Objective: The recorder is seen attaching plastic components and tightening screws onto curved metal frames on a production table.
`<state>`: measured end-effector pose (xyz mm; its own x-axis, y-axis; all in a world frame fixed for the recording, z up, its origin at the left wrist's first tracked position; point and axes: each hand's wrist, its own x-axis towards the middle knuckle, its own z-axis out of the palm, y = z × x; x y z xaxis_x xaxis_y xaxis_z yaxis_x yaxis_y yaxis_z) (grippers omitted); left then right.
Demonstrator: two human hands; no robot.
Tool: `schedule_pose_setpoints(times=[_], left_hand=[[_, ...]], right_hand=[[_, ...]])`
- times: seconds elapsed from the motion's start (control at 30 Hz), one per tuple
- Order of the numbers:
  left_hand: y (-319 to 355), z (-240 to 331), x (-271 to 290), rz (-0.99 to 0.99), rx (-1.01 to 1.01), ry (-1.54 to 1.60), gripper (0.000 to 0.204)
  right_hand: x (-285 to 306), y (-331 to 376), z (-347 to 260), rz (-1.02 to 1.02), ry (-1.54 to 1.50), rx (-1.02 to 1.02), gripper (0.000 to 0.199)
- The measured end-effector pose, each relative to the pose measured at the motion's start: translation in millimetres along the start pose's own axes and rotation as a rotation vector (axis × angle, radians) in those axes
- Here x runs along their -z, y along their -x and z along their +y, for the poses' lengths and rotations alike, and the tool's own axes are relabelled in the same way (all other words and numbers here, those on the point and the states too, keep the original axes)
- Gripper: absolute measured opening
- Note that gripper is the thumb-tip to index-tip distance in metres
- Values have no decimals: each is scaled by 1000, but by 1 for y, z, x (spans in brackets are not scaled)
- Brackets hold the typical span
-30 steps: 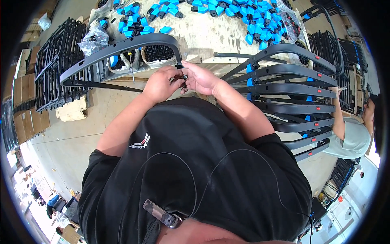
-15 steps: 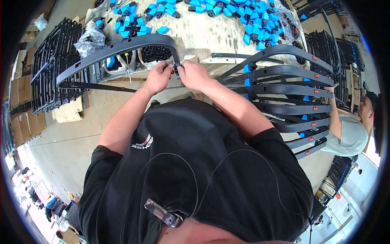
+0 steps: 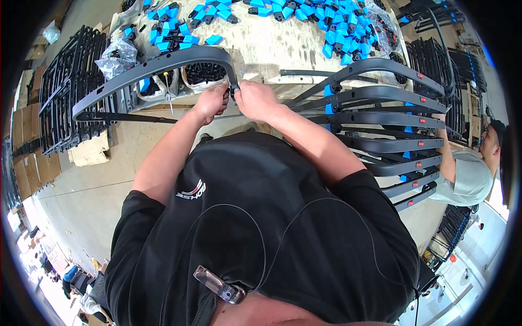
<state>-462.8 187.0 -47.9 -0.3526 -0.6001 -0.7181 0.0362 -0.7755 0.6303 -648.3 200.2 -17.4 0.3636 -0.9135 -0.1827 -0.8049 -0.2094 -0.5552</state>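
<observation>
A curved black metal frame (image 3: 157, 62) arches in front of me, one end bending down between my hands. My right hand (image 3: 255, 100) is closed around that end, thumb pressed near a small dark fitting. Just left of it, my left hand (image 3: 212, 102) is curled with its fingertips close to the same end; whether it pinches a small part is hidden. Beyond the frame, open bags of small black parts (image 3: 204, 74) stand at the table edge. A screwdriver with a yellow handle (image 3: 167, 81) is by the nearer left bag.
Blue-and-black plastic pieces (image 3: 348, 32) are heaped across the wooden table (image 3: 261, 46). On the right, several curved black frames (image 3: 386, 119) stand in a row, with a co-worker (image 3: 467, 171) beside them. More black frames (image 3: 76, 81) are stacked at left near cardboard boxes (image 3: 32, 168).
My left hand has curled more and turned slightly beside the frame end. My right hand has shifted a little left. The whole view has moved slightly.
</observation>
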Motion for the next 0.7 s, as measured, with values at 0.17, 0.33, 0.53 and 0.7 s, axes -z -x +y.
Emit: schedule_pose_setpoints(times=[0.17,0.33,0.53,0.7], left_hand=[[6,-5,-4,71,-137,-42,28],[9,-7,6,94,-465,-419,5],[2,-20,8,62,-788,-259,1],[0,-1,8,265,-518,-115,18]], right_hand=[[-1,0,1,-1,-26,-17,33],[-1,0,2,4,-49,-20,33],[3,0,0,-10,-79,-41,33],[5,2,-1,-29,-79,-33,33]])
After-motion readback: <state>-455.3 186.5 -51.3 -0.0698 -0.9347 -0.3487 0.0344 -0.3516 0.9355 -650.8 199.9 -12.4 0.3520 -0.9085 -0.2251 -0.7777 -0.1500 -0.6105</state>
